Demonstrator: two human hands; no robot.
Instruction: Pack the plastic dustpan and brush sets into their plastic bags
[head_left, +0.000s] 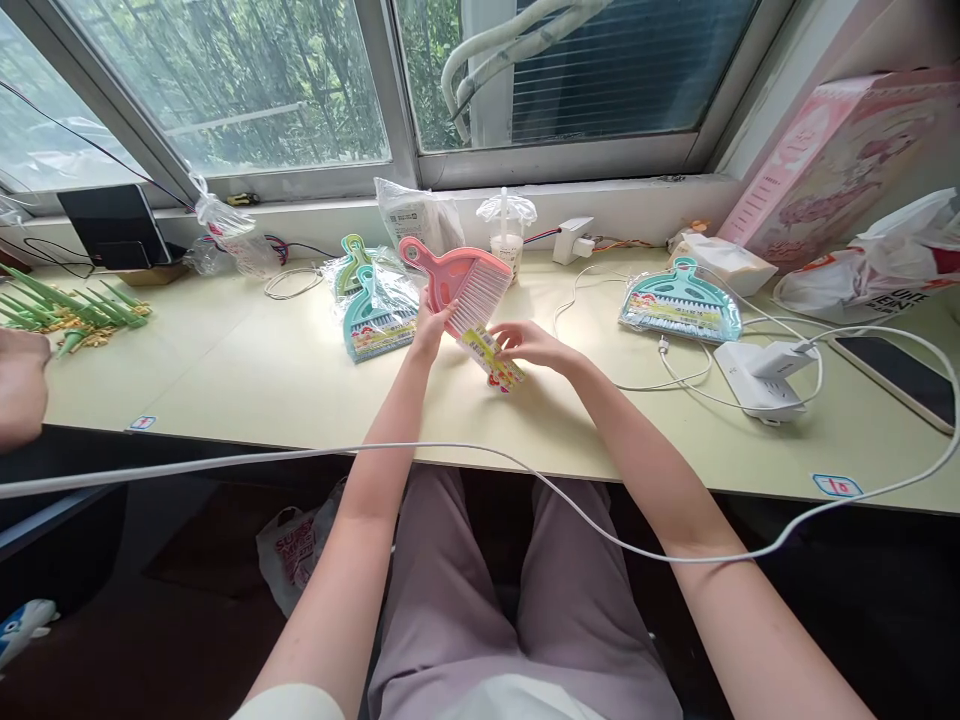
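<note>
Left hand (433, 328): closed around the lower left side of the pink brush set (456, 283), holding it up.
Pink brush set: over the middle of the table (281, 385), tilted, its handle toward the far left corner and its pale bristles facing right.
Yellow card (486, 352): hangs below the bristles, slanting toward the table's near edge; whether its lower end touches the tabletop cannot be told.
Right hand (541, 346): fingers partly bent, tips at the card's right side; whether they pinch it or only touch, I cannot tell.
Left of the pink set: a wrapped teal brush set (367, 308) and a green one (352, 258) behind it, toward the far edge.
Far edge, middle: a lidded cup (507, 252) with a straw.
Right half: another wrapped teal set (681, 303); a white power strip (754, 385) and a phone (904, 378) nearer the right end.
Left end: green stalks (71, 308), beside another person's hand (19, 388).
</note>
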